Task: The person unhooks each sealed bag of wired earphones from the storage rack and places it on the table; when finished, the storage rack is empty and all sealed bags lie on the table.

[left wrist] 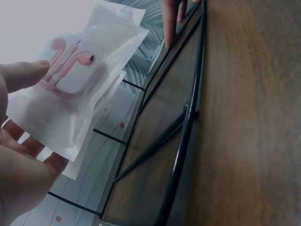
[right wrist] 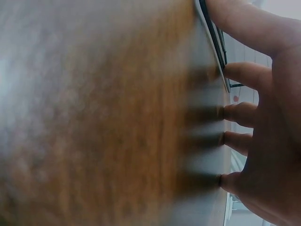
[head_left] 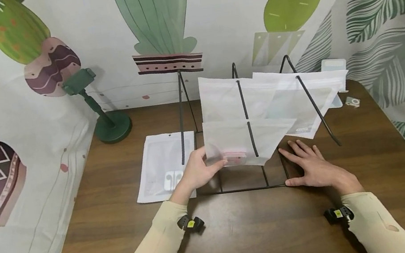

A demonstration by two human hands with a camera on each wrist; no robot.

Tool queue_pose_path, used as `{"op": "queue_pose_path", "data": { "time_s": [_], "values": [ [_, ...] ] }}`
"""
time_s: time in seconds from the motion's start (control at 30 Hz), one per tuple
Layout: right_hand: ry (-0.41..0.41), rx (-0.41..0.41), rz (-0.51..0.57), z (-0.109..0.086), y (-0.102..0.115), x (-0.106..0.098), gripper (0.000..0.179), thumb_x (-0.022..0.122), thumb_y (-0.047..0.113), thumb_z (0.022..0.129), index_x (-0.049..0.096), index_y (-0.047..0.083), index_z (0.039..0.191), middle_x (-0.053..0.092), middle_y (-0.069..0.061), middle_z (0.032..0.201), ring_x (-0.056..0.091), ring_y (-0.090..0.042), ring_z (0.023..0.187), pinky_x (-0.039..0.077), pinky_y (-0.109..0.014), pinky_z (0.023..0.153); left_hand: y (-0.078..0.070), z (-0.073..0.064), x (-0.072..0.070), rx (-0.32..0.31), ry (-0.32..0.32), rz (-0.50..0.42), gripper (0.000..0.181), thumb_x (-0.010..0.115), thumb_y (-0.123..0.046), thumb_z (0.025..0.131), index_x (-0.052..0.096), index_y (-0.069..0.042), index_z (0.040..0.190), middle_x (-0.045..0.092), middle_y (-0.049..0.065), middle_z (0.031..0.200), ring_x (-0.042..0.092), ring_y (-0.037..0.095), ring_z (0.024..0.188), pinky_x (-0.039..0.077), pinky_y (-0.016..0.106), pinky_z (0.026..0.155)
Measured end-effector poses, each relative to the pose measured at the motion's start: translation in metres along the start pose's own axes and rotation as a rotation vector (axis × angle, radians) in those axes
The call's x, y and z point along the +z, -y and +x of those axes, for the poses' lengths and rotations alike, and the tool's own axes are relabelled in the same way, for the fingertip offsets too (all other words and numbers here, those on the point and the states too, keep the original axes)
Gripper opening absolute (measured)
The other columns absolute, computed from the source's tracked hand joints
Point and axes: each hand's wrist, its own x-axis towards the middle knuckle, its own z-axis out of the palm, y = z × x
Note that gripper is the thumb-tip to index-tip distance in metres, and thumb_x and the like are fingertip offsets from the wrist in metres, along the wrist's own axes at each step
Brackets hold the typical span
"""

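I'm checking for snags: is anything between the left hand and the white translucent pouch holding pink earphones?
Nothing visible: the left hand pinches the pouch directly at its lower left. A thin black wire prong crosses the pouch's front farther right, clear of the hand.

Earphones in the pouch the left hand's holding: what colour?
Pink. The earphones show best in the left wrist view.

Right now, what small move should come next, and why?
Probably have the left hand slide the pink-earphone pouch back along the middle prong: the prong seems threaded through its top edge, and another pouch hangs farther back.
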Motion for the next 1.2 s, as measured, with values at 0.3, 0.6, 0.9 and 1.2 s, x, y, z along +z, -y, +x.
{"op": "queue_pose_path", "data": {
  "time_s": [0.3, 0.6, 0.9, 1.2],
  "values": [
    [-0.007, -0.002, 0.005, 0.001, -0.001, 0.000, 0.097, 0.070, 0.062, 0.079, 0.026, 0.022, 0.155, 0.010, -0.025, 0.161, 0.001, -0.046, 0.148, 0.001, -0.076, 0.107, -0.001, -0.007, 0.002, 0.011, 0.004, -0.009, 0.019, 0.078, -0.020, 0.081, 0.068, -0.010, 0.093, 0.071, 0.004, 0.094, 0.065, 0.016, 0.092, 0.052, 0.031, 0.085],
    [-0.013, -0.002, -0.009, 0.001, 0.000, 0.000, 0.096, 0.071, 0.061, 0.078, 0.030, 0.019, 0.154, 0.009, -0.025, 0.161, 0.002, -0.046, 0.147, 0.002, -0.076, 0.107, -0.002, -0.012, 0.007, 0.072, 0.026, -0.036, 0.016, 0.076, -0.017, 0.083, 0.067, -0.008, 0.093, 0.070, 0.005, 0.094, 0.065, 0.017, 0.091, 0.052, 0.030, 0.086],
    [-0.012, -0.009, 0.006, -0.001, 0.001, -0.001, 0.096, 0.069, 0.061, 0.080, 0.028, 0.016, 0.155, 0.009, -0.029, 0.159, -0.001, -0.045, 0.148, 0.002, -0.077, 0.106, -0.003, -0.015, 0.008, 0.078, 0.053, -0.059, 0.018, 0.077, -0.016, 0.082, 0.067, -0.007, 0.095, 0.070, 0.005, 0.097, 0.065, 0.017, 0.095, 0.054, 0.031, 0.088],
    [-0.027, -0.021, 0.015, -0.002, 0.000, 0.000, 0.097, 0.070, 0.059, 0.080, 0.026, 0.017, 0.155, 0.009, -0.026, 0.160, -0.002, -0.044, 0.148, 0.003, -0.077, 0.106, -0.003, -0.017, 0.009, 0.075, 0.067, -0.097, 0.018, 0.076, -0.015, 0.083, 0.067, -0.005, 0.095, 0.070, 0.008, 0.097, 0.065, 0.018, 0.095, 0.054, 0.030, 0.088]
  ]
}}
